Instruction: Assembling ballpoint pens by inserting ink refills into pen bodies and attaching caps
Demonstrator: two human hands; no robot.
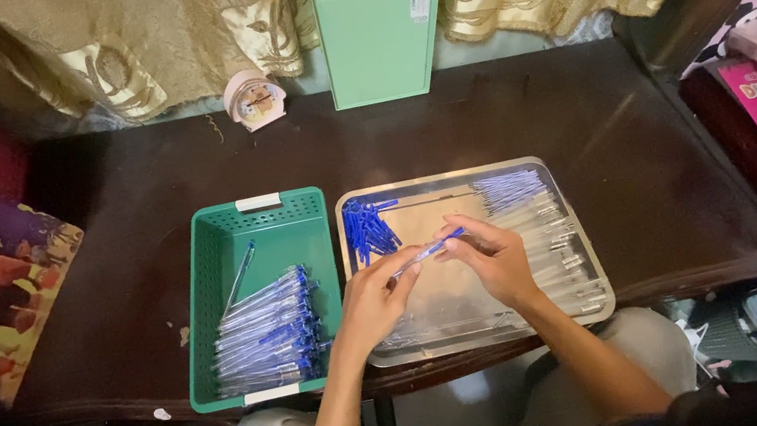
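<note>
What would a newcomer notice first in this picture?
Probably the two hands, left hand and right hand, holding one blue pen over the metal tray at the centre. Beside it, to the left, a green basket holds a pile of finished pens.

1 head view: steep downward look from above, close over dark table (pixel 116 214), facing curtain (pixel 168 33).

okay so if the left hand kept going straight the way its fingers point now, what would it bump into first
The left hand points up and to the right, its fingers on the blue pen that both hands hold. Going straight on, it would probably meet the right hand first, just beyond that pen above the metal tray; depth is hard to judge.
</note>
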